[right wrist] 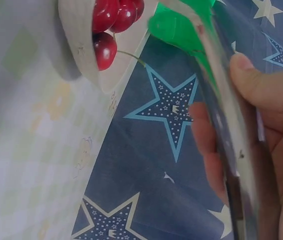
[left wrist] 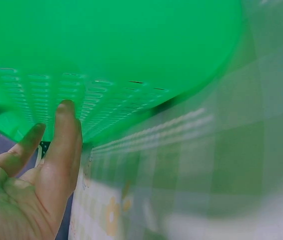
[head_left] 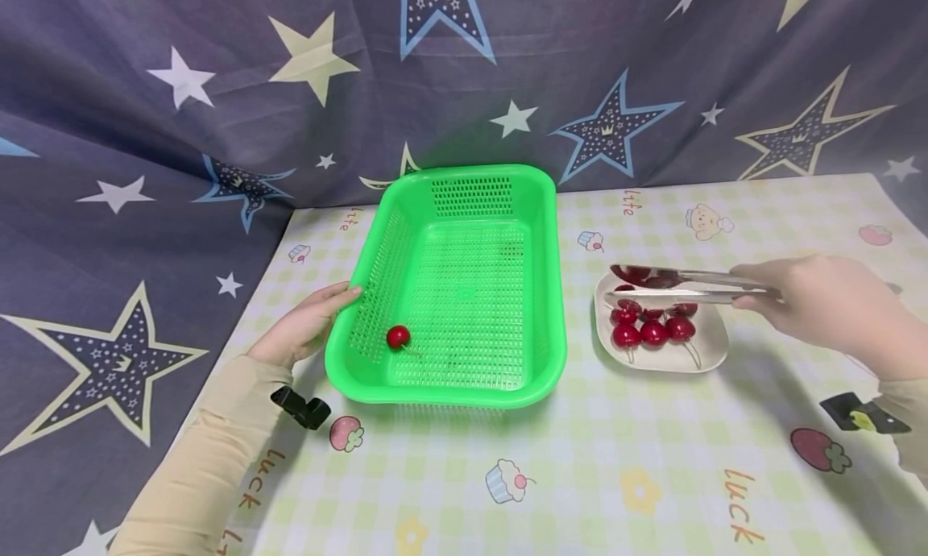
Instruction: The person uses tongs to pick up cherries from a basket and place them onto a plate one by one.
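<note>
A green plastic basket [head_left: 449,395] with slotted walls stands on the table, and one red cherry [head_left: 398,337] with a stem lies in its near left part. My left hand [head_left: 308,326] touches the basket's left side near the rim; the left wrist view shows its fingers fairly straight against the outer wall. Over on the right, my right hand [head_left: 819,298] grips metal tongs [head_left: 696,296] by the handle end. The tongs' two arms stand apart, their tips above several red cherries [head_left: 654,334] on a white dish [head_left: 712,338]. Part of those cherries is hidden under the tongs.
A checked tablecloth [head_left: 580,475] with printed cupcakes, strawberries and words covers the table. Behind it and on the left hangs a dark blue cloth [head_left: 239,40] with stars, close to the basket's far end. Black straps [head_left: 300,407] sit at the wrists.
</note>
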Demonstrator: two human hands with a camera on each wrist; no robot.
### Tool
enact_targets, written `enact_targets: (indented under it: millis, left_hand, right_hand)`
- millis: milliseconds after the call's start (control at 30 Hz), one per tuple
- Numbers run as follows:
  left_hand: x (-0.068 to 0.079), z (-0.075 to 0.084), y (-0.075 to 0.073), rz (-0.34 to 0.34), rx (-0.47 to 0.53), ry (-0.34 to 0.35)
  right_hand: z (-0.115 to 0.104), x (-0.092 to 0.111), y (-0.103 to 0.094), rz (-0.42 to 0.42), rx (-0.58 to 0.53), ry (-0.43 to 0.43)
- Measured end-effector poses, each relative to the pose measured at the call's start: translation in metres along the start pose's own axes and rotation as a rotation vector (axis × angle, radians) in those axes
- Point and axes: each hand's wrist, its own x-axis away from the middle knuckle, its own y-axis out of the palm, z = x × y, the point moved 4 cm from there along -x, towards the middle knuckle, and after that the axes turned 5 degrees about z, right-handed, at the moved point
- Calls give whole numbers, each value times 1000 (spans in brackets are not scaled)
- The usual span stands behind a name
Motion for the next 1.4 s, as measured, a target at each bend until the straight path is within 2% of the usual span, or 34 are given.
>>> enact_targets:
  millis: [267, 467, 567, 733, 967, 1133, 1300, 1400]
  left_hand:
    - [2, 1, 0, 22, -14, -3]
    - [-2, -5, -3, -5, -8, 16]
    - [-1, -4, -2, -2, -2, 3]
    - [1, -1, 0, 5, 0, -18]
    - [1, -1, 0, -3, 14, -27]
    - [1, -2, -1, 1, 14, -33]
    - [0, -1, 0, 1, 12, -32]
    - [0, -1, 0, 1, 9, -30]
  right_hand:
    - [2, -1, 5, -28, -112, 82]
    - [2, -3, 7, -29, -139, 106]
    - [0, -6, 6, -17, -151, 109]
    - [-4, -12, 3, -52, -177, 155]
    - [-14, -21, -4, 5, -211, 143]
    - [-29, -31, -13, 85, -229, 45]
    - [-49, -47, -22, 180, -215, -180]
    - [-62, -57, -27, 195, -200, -278]
